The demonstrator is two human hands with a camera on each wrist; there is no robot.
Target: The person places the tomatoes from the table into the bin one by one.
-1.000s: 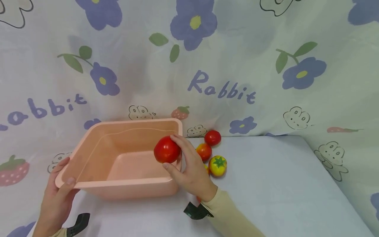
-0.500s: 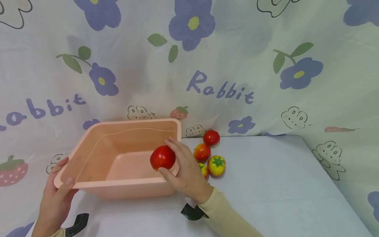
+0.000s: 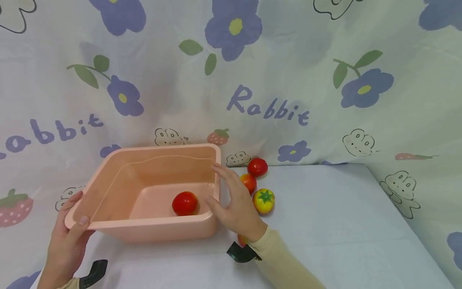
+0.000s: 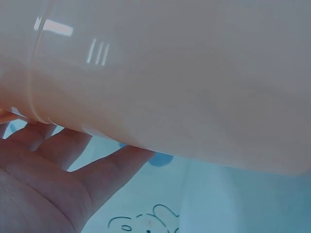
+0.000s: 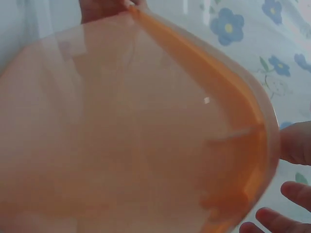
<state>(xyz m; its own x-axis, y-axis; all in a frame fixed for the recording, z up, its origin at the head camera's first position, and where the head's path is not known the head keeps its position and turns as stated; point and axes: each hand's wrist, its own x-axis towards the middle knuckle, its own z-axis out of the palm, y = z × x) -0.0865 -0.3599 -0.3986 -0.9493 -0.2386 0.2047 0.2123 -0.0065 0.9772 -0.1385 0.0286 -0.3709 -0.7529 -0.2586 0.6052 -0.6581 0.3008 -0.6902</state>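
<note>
A pink plastic basin (image 3: 162, 230) stands at the left in the head view, with one red tomato (image 3: 185, 203) on its floor near the front right corner. My left hand (image 3: 68, 241) grips the basin's left front corner, thumb over the rim; the left wrist view shows its fingers (image 4: 112, 170) under the basin's outer wall (image 4: 170, 87). At the right rim my right hand (image 3: 240, 206) holds nothing, its fingers apart and lightly bent; in the right wrist view its fingers (image 5: 296, 143) are beside the basin's rim (image 5: 272, 126).
Right of the basin on the white table (image 3: 335, 224) lie a red tomato (image 3: 257, 167), an orange-red one (image 3: 249, 183) and a yellow one with a green top (image 3: 264, 201). Another reddish fruit (image 3: 242, 240) is partly hidden by my right wrist. A patterned cloth (image 3: 180, 92) hangs behind.
My right hand has let go of the red tomato, which has dropped to the basin floor, and has moved right to the rim. My left hand keeps its grip.
</note>
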